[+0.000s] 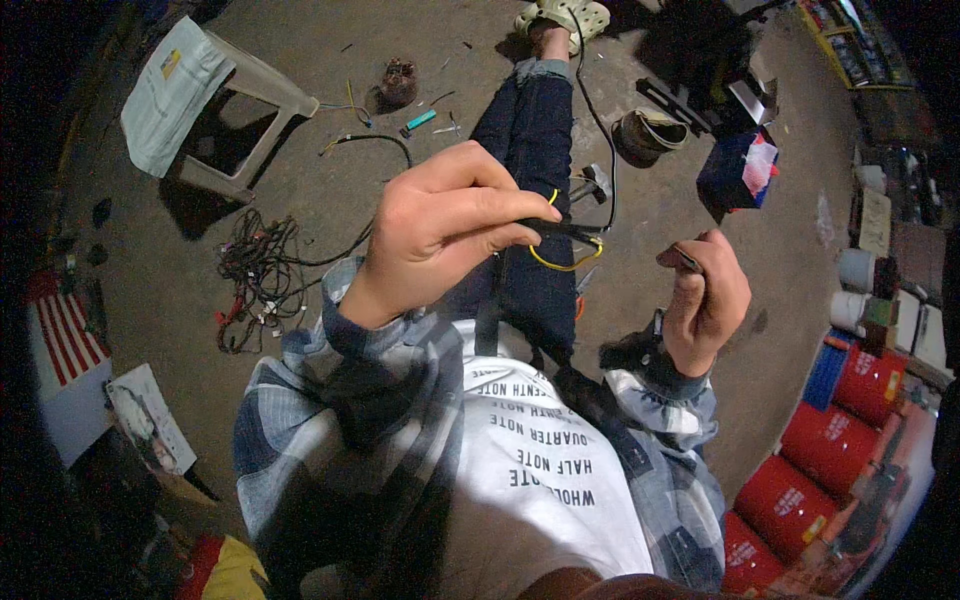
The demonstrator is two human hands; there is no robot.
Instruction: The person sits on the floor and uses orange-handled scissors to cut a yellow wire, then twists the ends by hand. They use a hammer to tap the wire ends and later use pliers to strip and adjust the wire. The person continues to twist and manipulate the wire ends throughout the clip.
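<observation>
In front of my lap, my left hand [445,215] pinches a black cable [562,229] between thumb and fingers. A thin yellow wire [568,267] loops out beside the pinch, and a short yellow end sticks up above the fingertips. From there the black cord runs up past my leg toward the pale clog. Off to the right, apart from the cable, my right hand [710,300] is closed with its fingers curled against the thumb. A small dark bit shows at its fingertips, too small to name.
A tangle of black cables [265,275] lies on the floor at left, near a beige stool [270,105]. A hammer [594,185], a teal lighter-like object [420,119] and a brown round container [648,135] are farther out. Red drums [795,500] line the right side.
</observation>
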